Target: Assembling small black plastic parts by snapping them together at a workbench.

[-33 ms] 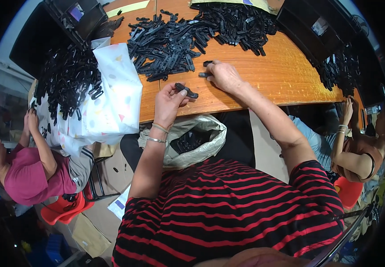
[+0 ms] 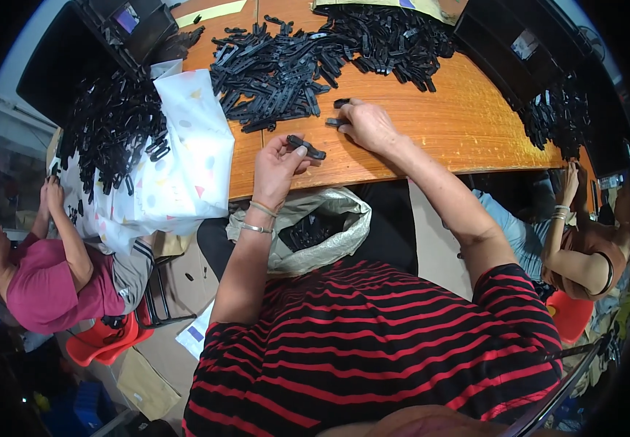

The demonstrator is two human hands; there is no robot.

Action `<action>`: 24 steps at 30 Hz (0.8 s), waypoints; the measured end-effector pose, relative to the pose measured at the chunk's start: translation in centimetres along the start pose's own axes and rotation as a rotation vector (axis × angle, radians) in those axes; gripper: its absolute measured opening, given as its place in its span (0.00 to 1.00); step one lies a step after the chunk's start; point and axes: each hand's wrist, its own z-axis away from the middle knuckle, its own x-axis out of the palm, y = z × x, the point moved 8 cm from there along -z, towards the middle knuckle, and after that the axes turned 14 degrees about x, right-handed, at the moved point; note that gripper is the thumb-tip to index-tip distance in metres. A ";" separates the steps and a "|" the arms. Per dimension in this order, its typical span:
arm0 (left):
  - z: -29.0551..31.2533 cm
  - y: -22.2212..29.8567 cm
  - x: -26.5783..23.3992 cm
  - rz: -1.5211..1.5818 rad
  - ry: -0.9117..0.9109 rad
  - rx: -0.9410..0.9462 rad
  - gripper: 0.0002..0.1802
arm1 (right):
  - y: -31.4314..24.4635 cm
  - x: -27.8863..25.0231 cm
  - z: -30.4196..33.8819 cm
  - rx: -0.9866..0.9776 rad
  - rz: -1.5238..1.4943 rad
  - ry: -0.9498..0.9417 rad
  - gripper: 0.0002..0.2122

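Observation:
Between the thumb and fingers of my left hand is a small black plastic clip-like part, held just over the table's near edge. My right hand is closed above the wooden table to the right, its fingertips on another small black part. A further black piece shows at the far side of those fingers; whether they hold it too I cannot tell. Beyond both hands lies a heap of long black plastic parts, joining a second black heap farther right.
Below the table edge, an open pale sack in front of me holds black pieces. At left, a patterned white plastic sheet lies beside another black heap. Co-workers sit at left and right. Dark bins stand at the back.

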 end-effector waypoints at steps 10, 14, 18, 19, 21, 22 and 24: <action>0.5 1.3 0.9 0.045 0.041 0.141 0.12 | -5.2 -1.9 6.0 -0.114 -0.510 0.210 0.09; 0.8 1.3 0.6 -0.014 0.027 0.199 0.14 | -5.6 -2.1 6.5 -0.099 -0.513 0.233 0.09; 1.5 2.1 1.2 -0.071 0.064 0.232 0.14 | -5.7 -2.1 6.8 -0.109 -0.491 0.267 0.09; 1.7 2.7 1.6 -0.024 0.064 0.279 0.15 | -5.8 -2.3 6.8 -0.107 -0.502 0.267 0.09; 2.2 3.7 2.2 0.023 0.064 0.324 0.16 | -6.2 -2.7 7.0 -0.106 -0.515 0.268 0.09; 2.4 4.3 2.4 -0.003 0.065 0.386 0.17 | -6.6 -3.0 7.3 -0.128 -0.503 0.289 0.09; 2.8 5.1 2.8 -0.027 0.063 0.446 0.18 | -6.8 -3.2 7.4 -0.148 -0.490 0.313 0.10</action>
